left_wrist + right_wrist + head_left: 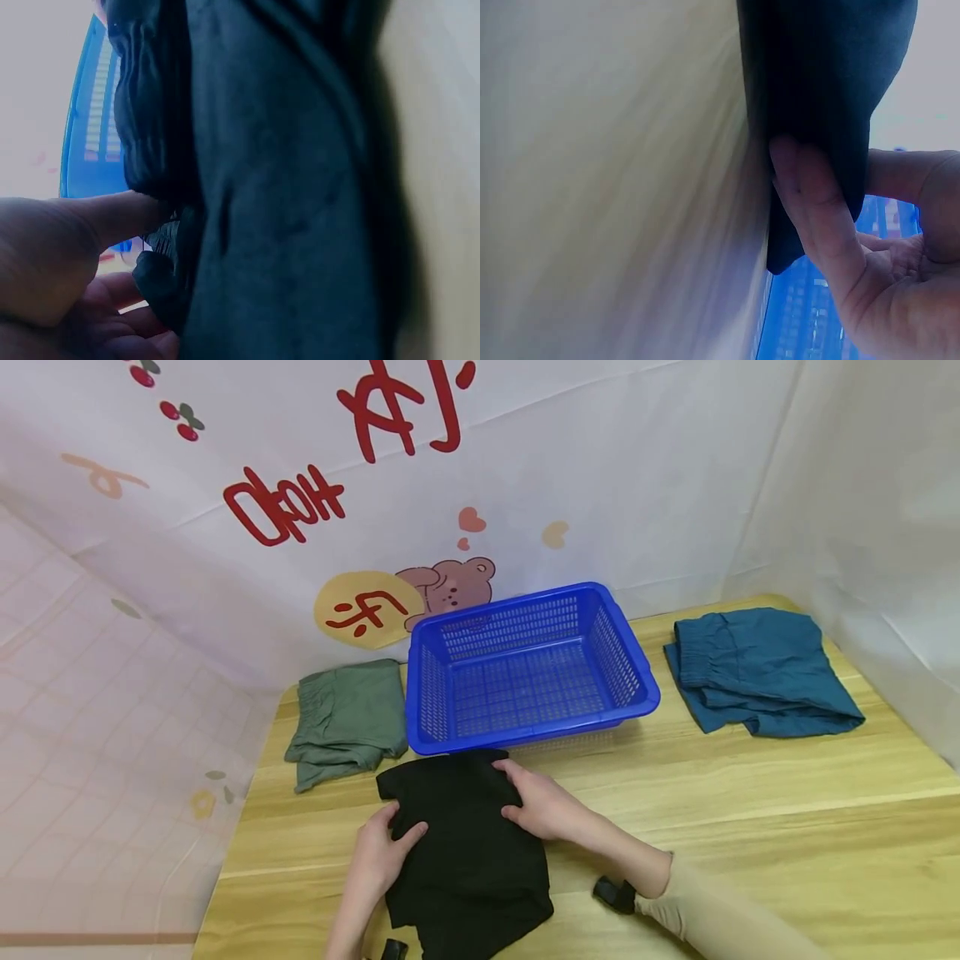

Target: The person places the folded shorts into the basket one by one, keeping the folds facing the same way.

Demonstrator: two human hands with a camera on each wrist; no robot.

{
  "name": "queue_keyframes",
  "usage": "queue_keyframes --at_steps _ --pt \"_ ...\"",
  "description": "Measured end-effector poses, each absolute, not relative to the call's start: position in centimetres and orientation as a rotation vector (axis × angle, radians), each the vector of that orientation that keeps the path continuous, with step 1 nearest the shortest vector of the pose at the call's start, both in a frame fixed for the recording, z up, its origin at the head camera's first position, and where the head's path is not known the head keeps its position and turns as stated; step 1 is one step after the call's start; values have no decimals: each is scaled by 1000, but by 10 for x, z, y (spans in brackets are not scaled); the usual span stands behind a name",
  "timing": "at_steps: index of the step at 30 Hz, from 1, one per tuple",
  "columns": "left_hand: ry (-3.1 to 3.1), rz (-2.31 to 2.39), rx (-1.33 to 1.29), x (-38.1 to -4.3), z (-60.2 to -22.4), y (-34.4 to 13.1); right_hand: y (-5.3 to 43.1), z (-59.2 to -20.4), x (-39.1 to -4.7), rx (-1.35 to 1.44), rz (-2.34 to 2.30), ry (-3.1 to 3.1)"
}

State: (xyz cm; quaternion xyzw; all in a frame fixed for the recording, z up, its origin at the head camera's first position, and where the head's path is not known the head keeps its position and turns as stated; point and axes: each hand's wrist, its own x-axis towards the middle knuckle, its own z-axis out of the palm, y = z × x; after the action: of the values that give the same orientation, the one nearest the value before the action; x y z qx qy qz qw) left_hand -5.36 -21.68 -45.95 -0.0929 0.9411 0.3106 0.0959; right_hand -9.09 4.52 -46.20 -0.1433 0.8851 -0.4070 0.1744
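Black shorts (468,835) with a gathered edge lie on the table in front of the blue basket (525,727). My left hand (381,852) pinches their left side, thumb on top; in the left wrist view the thumb (120,214) presses the gathered cloth and the other fingers curl behind it. At the upper right edge, my right hand (543,802) pinches the cloth between thumb and fingers. The right wrist view shows these fingers (821,202) on the table side of the black cloth (825,75). Part of the shorts' lower end runs out of the head view.
Folded green shorts (352,718) lie left of the basket, touching or very near it. Folded teal shorts (757,668) lie at the far right of the wooden table (750,810). A printed white cloth (637,468) hangs behind, with more white cloth at both sides.
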Motion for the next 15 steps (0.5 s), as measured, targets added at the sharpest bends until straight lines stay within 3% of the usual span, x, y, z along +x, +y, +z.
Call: queue_keyframes --at_steps 15 --pt "2768 969 -23 -74 -460 -149 120 -454 -93 -402 -1011 2590"
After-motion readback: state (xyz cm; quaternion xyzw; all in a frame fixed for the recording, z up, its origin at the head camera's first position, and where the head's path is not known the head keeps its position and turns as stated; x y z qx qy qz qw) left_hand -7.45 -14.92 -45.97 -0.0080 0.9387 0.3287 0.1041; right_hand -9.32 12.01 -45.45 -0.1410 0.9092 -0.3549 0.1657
